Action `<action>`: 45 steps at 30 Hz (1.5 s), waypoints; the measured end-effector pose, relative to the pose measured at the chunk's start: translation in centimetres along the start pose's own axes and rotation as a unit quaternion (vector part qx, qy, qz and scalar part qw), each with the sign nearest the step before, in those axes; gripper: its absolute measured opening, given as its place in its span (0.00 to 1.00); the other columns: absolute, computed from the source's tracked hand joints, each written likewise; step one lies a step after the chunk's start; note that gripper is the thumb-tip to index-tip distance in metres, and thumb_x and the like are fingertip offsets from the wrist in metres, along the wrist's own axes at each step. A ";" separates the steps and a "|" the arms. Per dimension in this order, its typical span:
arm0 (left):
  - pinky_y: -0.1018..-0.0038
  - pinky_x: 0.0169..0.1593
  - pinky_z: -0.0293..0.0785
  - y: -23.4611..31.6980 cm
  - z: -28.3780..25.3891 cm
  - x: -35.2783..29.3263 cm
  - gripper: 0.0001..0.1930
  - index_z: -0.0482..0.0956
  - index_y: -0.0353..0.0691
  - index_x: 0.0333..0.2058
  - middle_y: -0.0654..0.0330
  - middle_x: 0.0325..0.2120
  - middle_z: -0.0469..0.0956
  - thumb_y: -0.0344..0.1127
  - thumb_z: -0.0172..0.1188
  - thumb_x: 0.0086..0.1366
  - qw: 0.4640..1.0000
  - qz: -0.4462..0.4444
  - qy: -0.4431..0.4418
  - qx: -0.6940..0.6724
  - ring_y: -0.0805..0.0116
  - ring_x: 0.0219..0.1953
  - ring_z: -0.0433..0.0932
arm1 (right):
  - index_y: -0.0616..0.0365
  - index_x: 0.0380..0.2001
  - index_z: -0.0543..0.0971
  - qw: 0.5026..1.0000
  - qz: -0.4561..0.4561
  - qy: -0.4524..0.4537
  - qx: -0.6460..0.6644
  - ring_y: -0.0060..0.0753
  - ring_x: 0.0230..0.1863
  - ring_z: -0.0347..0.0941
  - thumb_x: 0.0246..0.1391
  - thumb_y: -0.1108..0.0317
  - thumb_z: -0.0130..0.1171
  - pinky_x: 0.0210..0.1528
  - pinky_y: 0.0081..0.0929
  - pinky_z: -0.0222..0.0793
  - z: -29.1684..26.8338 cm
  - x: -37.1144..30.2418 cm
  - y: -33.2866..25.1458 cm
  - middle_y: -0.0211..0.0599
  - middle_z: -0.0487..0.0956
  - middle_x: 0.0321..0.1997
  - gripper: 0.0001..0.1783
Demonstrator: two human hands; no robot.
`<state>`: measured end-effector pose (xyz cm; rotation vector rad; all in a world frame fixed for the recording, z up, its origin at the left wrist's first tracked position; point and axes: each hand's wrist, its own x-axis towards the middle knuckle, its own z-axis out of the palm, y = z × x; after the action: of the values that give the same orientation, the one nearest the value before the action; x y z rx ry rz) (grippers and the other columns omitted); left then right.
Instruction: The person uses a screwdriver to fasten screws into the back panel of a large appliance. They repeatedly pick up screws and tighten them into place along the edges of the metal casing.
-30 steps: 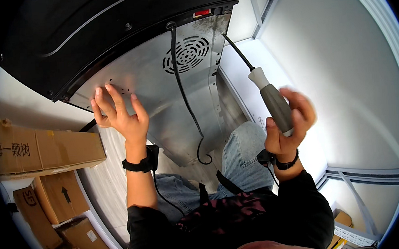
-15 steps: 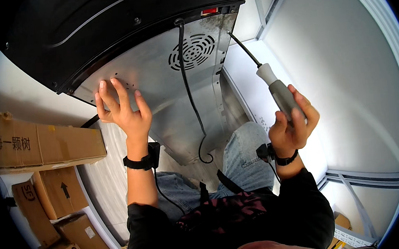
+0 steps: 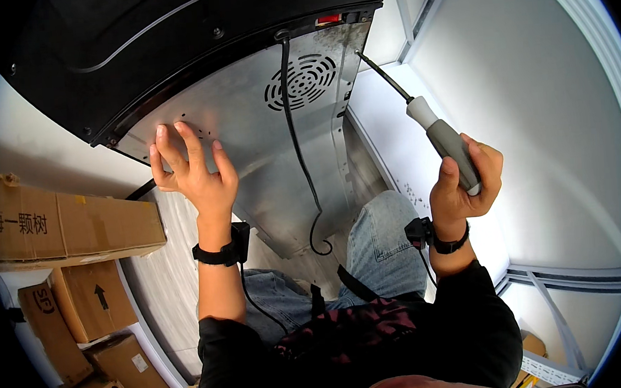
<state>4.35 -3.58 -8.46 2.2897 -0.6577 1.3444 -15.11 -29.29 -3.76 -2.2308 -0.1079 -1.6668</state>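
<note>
My right hand (image 3: 468,182) is closed round the grey handle of a screwdriver (image 3: 451,150). The dark shaft slants up and left, and its tip meets the upper right edge of a silver metal back panel (image 3: 251,148). On the panel's left part rest the fingertips of my left hand (image 3: 193,162), fingers spread and nothing held. Round vent slots (image 3: 302,83) are cut in the panel. A black cord (image 3: 295,134) leaves the black upper housing (image 3: 173,46) and hangs down across the metal. Near the cord's exit sits a red switch (image 3: 328,20).
Cardboard boxes (image 3: 106,228) are stacked along the left side. White wall panels (image 3: 526,110) with grey frame strips close in the right. Below the appliance my jeans-clad knee (image 3: 387,225) comes close to the cord's lower end. Wood-look flooring (image 3: 174,288) shows at left.
My right hand has shifted a little right, its grip turned on the screwdriver's handle, and the handle has swung slightly outward. The tip stays at the panel edge. My left hand holds its place.
</note>
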 end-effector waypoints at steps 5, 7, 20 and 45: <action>0.64 0.63 0.39 -0.1 -0.4 -0.1 0.31 0.67 0.39 0.58 0.46 0.64 0.54 0.33 0.60 0.52 1.000 -0.001 -0.010 -0.004 0.53 0.64 0.47 | 0.54 0.50 0.66 0.998 -0.031 -0.025 0.045 0.49 0.48 0.72 0.52 0.74 0.60 0.49 0.38 0.71 0.4 -0.2 -0.3 0.44 0.71 0.44 0.22; 0.64 0.63 0.39 -0.1 -0.4 -0.2 0.31 0.68 0.38 0.57 0.46 0.64 0.54 0.33 0.59 0.52 1.000 -0.003 -0.008 -0.004 0.51 0.64 0.46 | 0.54 0.49 0.67 0.998 -0.028 -0.045 0.035 0.51 0.49 0.72 0.51 0.77 0.59 0.49 0.39 0.72 0.1 -0.5 -0.3 0.46 0.72 0.45 0.22; 0.58 0.60 0.42 -0.3 -0.5 -0.3 0.32 0.70 0.40 0.56 0.51 0.62 0.58 0.31 0.58 0.47 1.000 -0.012 0.001 -0.020 0.52 0.62 0.49 | 0.60 0.43 0.65 0.975 0.135 0.130 0.115 0.44 0.35 0.76 0.54 0.67 0.59 0.27 0.34 0.82 1.4 -1.9 1.9 0.51 0.72 0.42 0.18; 0.71 0.36 0.72 7.7 -0.8 -0.9 0.15 0.80 0.33 0.30 0.54 0.29 0.80 0.15 0.52 0.42 0.920 0.067 -0.060 -0.382 0.58 0.31 0.77 | 0.65 0.40 0.70 0.866 0.391 0.204 0.238 0.34 0.23 0.74 0.59 0.68 0.53 0.27 0.29 0.74 -1.8 -6.2 7.3 0.46 0.76 0.33 0.11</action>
<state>-1.09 -9.20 -8.11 1.7052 -1.1544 0.7839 -16.69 -35.72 -10.88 -1.2509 0.3992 -1.3854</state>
